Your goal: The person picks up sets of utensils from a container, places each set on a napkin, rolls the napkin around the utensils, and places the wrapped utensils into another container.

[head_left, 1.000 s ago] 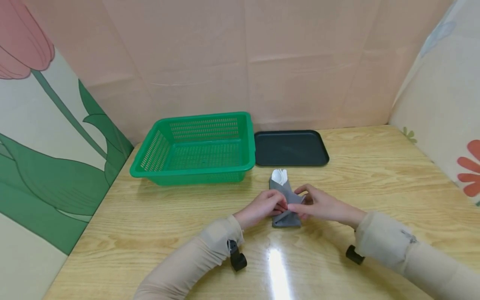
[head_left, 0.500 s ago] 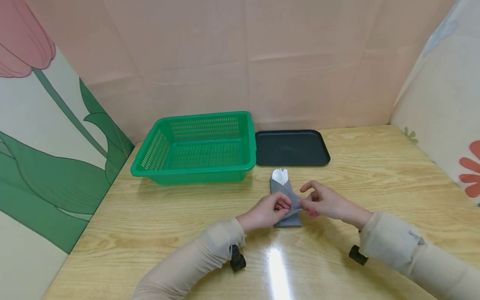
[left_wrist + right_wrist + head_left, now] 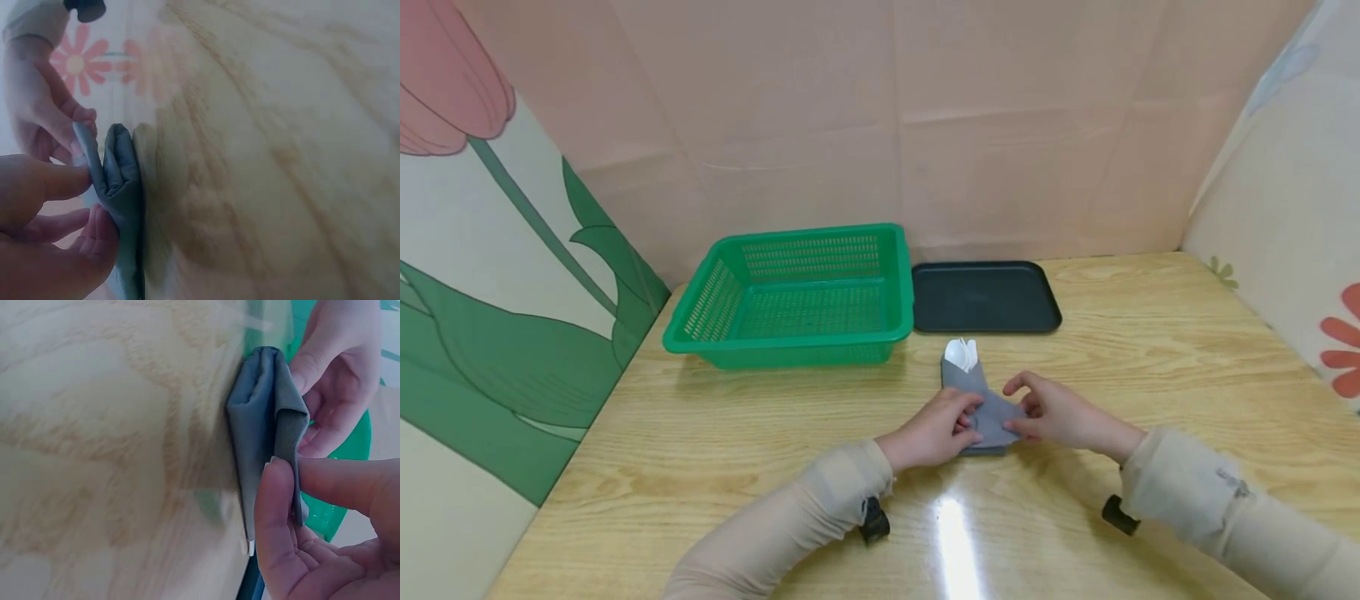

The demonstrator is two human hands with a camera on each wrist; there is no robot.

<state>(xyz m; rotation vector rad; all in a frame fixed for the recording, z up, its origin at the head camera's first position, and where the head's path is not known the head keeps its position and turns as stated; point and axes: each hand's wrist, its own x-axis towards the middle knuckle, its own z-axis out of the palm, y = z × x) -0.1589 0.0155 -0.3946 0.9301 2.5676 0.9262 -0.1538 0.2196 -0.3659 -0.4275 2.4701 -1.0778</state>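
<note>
A grey cloth napkin (image 3: pixel 997 414) lies folded on the table, wrapped around white cutlery whose tops, one a spoon (image 3: pixel 957 354), stick out at its far end. My right hand (image 3: pixel 1060 417) pinches a flap of the napkin between thumb and fingers, pulled out to the right. In the right wrist view that flap (image 3: pixel 289 434) stands up off the folded layers. My left hand (image 3: pixel 931 429) is at the napkin's left side, its thumb and curled fingers holding the cloth. The left wrist view shows the napkin's folded edge (image 3: pixel 119 162) close beside both hands.
Behind, to the left, stands a green plastic basket (image 3: pixel 790 340) with slotted walls. A black tray (image 3: pixel 985 297) lies beside it, just beyond the cutlery. The wooden table (image 3: pixel 1150 350) meets a pinkish wall covering at the back.
The napkin's flap has been drawn over toward the right and spread, with the right hand now gripping its corner. The left hand has shifted slightly right and flattened lower on the cloth.
</note>
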